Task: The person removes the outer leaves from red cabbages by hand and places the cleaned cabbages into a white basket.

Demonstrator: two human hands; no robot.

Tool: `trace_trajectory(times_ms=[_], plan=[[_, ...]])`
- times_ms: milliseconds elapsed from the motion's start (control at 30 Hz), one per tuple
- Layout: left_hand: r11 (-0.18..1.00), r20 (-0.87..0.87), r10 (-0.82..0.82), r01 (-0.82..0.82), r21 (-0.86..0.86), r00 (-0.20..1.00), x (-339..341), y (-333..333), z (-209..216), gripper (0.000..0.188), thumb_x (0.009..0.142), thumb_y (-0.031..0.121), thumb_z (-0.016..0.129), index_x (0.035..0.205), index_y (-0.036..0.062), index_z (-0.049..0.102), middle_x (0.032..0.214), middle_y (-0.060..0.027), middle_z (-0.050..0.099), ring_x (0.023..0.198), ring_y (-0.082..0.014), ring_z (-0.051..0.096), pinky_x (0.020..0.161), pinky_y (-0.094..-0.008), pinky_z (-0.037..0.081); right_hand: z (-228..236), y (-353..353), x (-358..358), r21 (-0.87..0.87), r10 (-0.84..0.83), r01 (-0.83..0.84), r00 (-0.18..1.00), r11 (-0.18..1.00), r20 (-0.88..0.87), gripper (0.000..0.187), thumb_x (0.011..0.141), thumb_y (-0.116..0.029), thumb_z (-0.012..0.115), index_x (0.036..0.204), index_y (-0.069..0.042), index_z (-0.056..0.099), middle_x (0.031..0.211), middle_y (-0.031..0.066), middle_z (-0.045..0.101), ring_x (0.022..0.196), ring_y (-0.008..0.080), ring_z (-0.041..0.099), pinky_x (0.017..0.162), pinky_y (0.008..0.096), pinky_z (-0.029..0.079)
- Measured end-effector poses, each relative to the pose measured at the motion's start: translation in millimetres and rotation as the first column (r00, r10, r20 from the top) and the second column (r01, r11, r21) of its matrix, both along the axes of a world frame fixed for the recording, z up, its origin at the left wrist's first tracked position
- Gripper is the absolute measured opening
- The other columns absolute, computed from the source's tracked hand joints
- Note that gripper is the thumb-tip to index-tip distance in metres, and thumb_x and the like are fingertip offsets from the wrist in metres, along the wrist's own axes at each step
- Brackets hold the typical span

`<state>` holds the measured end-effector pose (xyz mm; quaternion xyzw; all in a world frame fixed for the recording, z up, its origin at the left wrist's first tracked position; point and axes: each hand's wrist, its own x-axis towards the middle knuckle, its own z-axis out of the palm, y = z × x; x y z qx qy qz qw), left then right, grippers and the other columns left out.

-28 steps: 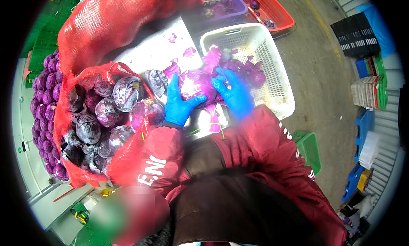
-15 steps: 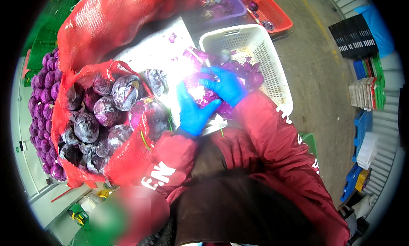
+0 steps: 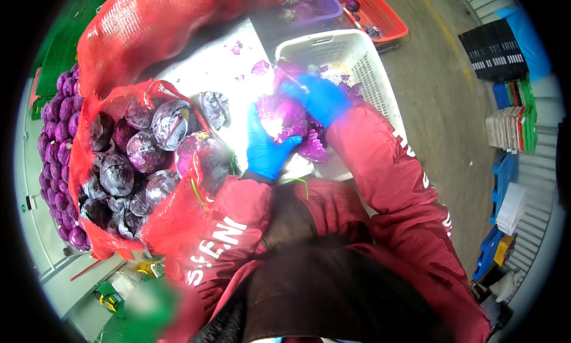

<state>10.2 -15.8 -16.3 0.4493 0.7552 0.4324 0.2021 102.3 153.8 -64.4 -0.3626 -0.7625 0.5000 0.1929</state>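
A purple cabbage (image 3: 284, 115), its outer leaves partly off, rests in my blue-gloved left hand (image 3: 264, 147). The fingers and thumb curve around its left and lower side. My blue-gloved right hand (image 3: 326, 100) is closed at the cabbage's upper right, by the near side of the white crate. It grips a thin, light knife (image 3: 295, 81), slightly blurred, with most of the handle hidden by the glove. Beyond the cabbage a purple leaf (image 3: 288, 71) stands near the blade. A loose leaf (image 3: 312, 148) hangs below the right hand. Glare washes out part of the cabbage.
An opened red mesh sack (image 3: 172, 209) of dark cabbages lies left; a fuller sack (image 3: 148, 34) lies behind it. The white perforated crate (image 3: 380, 75) holds purple leaves. Purple (image 3: 333, 7) and red (image 3: 392, 22) crates stand beyond. Leaf scraps dot the white tabletop (image 3: 208, 60).
My right hand has lifted slightly up and right from the cabbage, blurred by motion. More of the cabbage shows between the hands. A leaf scrap shows on the tabletop beyond.
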Motion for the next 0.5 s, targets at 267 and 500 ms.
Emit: trace_trajectory(times_ms=[267, 500], plan=[[0.978, 0.465, -0.148, 0.058, 0.201, 0.873, -26.7, -21.8, -15.1, 0.11, 0.06, 0.008, 0.084, 0.144, 0.003, 0.014, 0.139, -0.0164, 0.032, 0.125, -0.0275, 0.038, 0.106, -0.0373, 0.033, -22.9, 18.2, 19.4, 0.062, -0.236, 0.231, 0.883, 0.971, 0.405, 0.046, 0.078, -0.043, 0.059, 0.107, -0.007, 0.062, 0.095, 0.0225, 0.063, 0.089, 0.0373, 0.062, 0.078, 0.0441, 0.05], [0.998, 0.427, -0.038, 0.01, 0.067, 0.903, -41.3, -23.4, -24.4, 0.104, 0.058, -0.009, 0.073, 0.144, 0.0044, 0.016, 0.139, -0.0169, 0.033, 0.122, -0.0279, 0.041, 0.096, -0.0358, 0.044, 48.0, -20.9, 8.1, 0.285, -0.056, 0.076, 0.995, 0.955, -0.078, 0.063, 0.081, -0.038, 0.065, 0.135, -0.014, 0.042, 0.111, 0.0193, 0.06, 0.093, 0.0314, 0.062, 0.082, 0.0398, 0.049]])
